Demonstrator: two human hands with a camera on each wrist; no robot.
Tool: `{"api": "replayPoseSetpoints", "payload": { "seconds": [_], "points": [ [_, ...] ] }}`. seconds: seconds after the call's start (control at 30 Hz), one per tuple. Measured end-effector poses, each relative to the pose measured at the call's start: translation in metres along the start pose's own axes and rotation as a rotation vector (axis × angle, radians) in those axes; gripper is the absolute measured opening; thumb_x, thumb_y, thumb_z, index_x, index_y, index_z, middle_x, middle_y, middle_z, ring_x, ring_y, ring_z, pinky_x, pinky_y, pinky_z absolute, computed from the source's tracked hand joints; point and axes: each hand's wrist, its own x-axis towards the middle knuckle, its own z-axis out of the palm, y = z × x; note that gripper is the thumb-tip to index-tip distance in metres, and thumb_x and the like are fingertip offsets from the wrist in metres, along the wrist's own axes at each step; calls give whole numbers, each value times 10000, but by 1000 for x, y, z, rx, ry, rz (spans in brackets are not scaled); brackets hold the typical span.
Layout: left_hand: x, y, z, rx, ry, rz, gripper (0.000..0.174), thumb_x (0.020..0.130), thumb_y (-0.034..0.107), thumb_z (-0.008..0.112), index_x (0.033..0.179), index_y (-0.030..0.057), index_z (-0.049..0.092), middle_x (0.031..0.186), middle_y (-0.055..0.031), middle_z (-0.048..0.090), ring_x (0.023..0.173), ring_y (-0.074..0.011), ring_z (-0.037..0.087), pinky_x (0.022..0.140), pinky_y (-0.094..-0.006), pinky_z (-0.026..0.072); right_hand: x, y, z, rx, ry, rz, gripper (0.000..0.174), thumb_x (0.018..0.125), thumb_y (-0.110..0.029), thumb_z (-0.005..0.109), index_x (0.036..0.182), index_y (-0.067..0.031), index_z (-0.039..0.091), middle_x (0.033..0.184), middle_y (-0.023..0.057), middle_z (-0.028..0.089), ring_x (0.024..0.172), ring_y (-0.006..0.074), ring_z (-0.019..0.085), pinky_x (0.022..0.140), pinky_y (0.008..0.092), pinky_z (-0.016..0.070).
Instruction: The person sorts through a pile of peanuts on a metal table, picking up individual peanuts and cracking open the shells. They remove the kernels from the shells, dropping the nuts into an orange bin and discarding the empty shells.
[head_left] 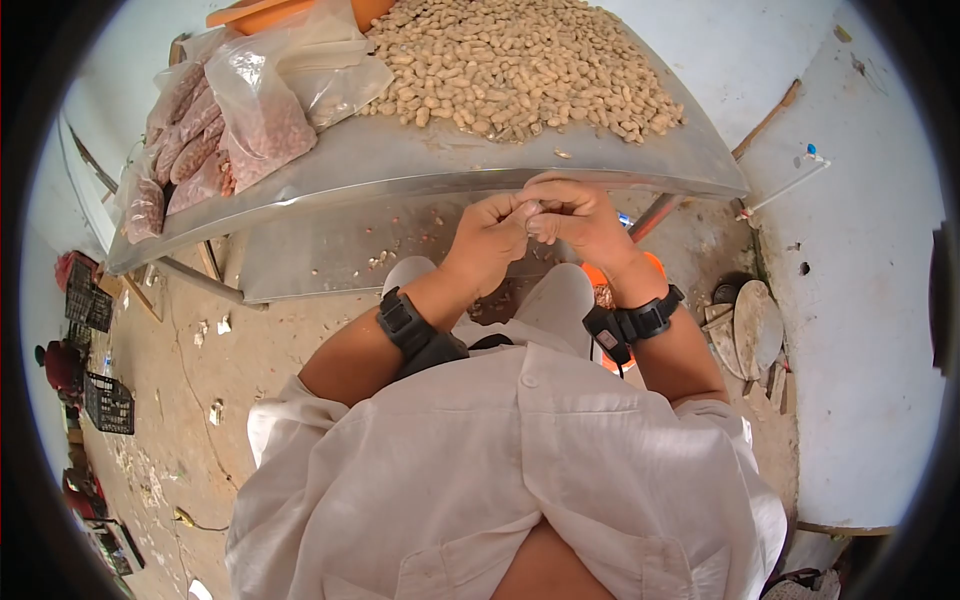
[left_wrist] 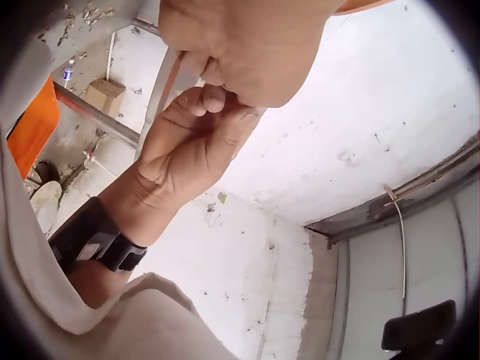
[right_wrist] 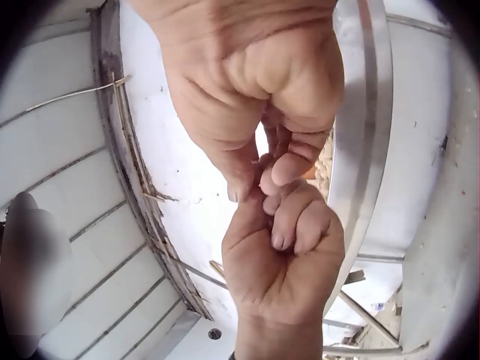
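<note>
Both hands meet at the fingertips in front of the metal table. My left hand and my right hand have curled fingers and pinch a small object between them, mostly covered by the fingertips; what it is, I cannot tell. In the left wrist view, the left hand is above the right hand. The right wrist view has the right hand over the left hand, their fingertips touching. Unshelled peanuts lie heaped on the table beyond the hands.
Clear bags of reddish kernels lie on the table's left, near an orange basin. An orange container stands below the right forearm. Black crates are at far left, a round slab at right, and scraps litter the floor.
</note>
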Motion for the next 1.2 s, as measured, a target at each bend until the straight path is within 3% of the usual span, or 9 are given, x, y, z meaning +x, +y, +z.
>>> {"api": "replayPoseSetpoints", "payload": {
  "seconds": [0.2,0.33,0.53,0.73,0.83,0.93,1.03,1.13,1.2],
  "points": [
    [4,-4,0,-263,7,42,208,964,213,464,912,28,544,766,-21,510,531,-49,352,462,-183,281,3,16,9,180,150,-94,188,789,12,651,975,2,624,824,51,613,682,99,568,578,219,453],
    [3,-4,0,-417,44,-6,209,964,220,463,1031,40,545,784,-6,495,548,-57,365,476,-181,306,7,18,22,540,275,-39,118,823,0,622,941,-1,611,808,65,620,675,108,580,594,217,474],
    [3,-11,-5,-388,80,0,287,962,203,466,1205,58,511,781,3,482,549,-67,363,482,-187,314,8,25,12,752,211,179,47,849,-24,593,890,-2,602,781,56,613,653,117,578,601,210,488],
    [4,-13,-9,-402,60,-34,310,975,239,425,1202,46,509,772,-7,486,536,-73,352,477,-187,306,6,20,12,553,212,183,32,819,-22,626,835,0,609,753,51,609,635,127,571,559,216,460],
    [6,-16,-12,-656,45,-107,318,984,280,388,1124,35,534,748,-5,487,525,-75,347,468,-187,303,3,11,22,-20,269,27,32,791,-16,645,781,-18,615,745,39,606,620,126,557,558,217,446],
    [9,-25,-20,-838,52,-214,312,982,299,385,1008,34,549,715,3,477,505,-76,338,452,-195,298,1,18,24,-455,194,-284,51,777,-16,651,751,-41,615,761,21,615,611,98,535,559,218,432],
    [7,-32,-22,-830,155,-311,275,968,285,430,932,38,544,668,13,444,485,-74,328,435,-206,290,-1,21,17,-403,162,-307,49,772,-16,655,776,-41,613,768,7,610,630,70,531,563,218,427],
    [5,-30,-25,-651,195,-318,251,954,270,469,916,33,543,634,16,410,470,-74,321,427,-213,281,-19,-3,-9,-183,234,36,50,759,-1,648,787,-16,609,759,9,600,658,71,533,575,238,429],
    [1,-22,-27,-575,224,-298,240,945,260,490,913,29,544,617,16,389,467,-73,319,427,-214,277,-40,-2,-52,-311,185,107,83,751,21,632,825,-6,607,733,3,584,666,90,540,589,255,436]
  ]
}}
